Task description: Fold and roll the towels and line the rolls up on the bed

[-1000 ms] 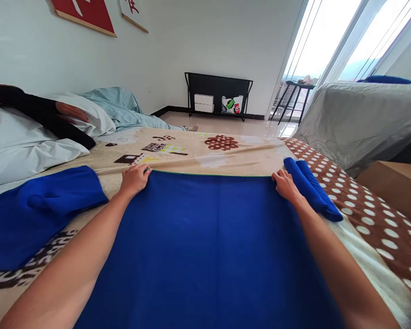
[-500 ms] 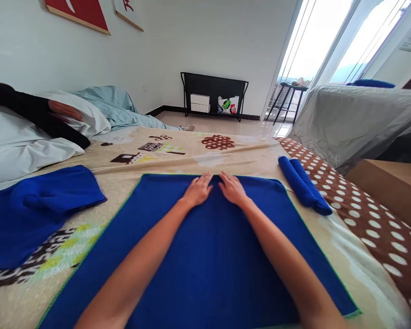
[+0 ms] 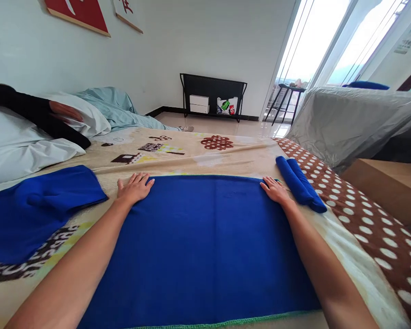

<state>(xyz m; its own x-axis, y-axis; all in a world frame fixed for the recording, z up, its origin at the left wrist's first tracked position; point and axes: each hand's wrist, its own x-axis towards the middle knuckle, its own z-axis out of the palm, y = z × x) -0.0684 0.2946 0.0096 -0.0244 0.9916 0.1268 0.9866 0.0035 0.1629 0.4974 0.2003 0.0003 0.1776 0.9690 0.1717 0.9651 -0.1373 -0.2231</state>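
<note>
A blue towel [image 3: 198, 242] with a green hem lies spread flat on the patterned blanket [image 3: 192, 153] in front of me. My left hand [image 3: 134, 188] rests flat and open on its far left corner. At the far right corner my right hand [image 3: 274, 189] also lies flat with fingers spread. A rolled blue towel [image 3: 299, 183] lies just right of my right hand, close to it but apart. A crumpled blue towel [image 3: 34, 208] lies on the bed to the left of my left arm.
White pillows [image 3: 23, 141] and another person's dark-sleeved arm [image 3: 37, 114] are at the far left. A grey covered piece of furniture [image 3: 359, 119] stands to the right, a cardboard box [image 3: 387, 187] beside it. A black rack [image 3: 212, 96] stands against the far wall.
Both hands slid from the towel's far corners to the middle of its far edge, then apart again to the corners, now lying flat.
</note>
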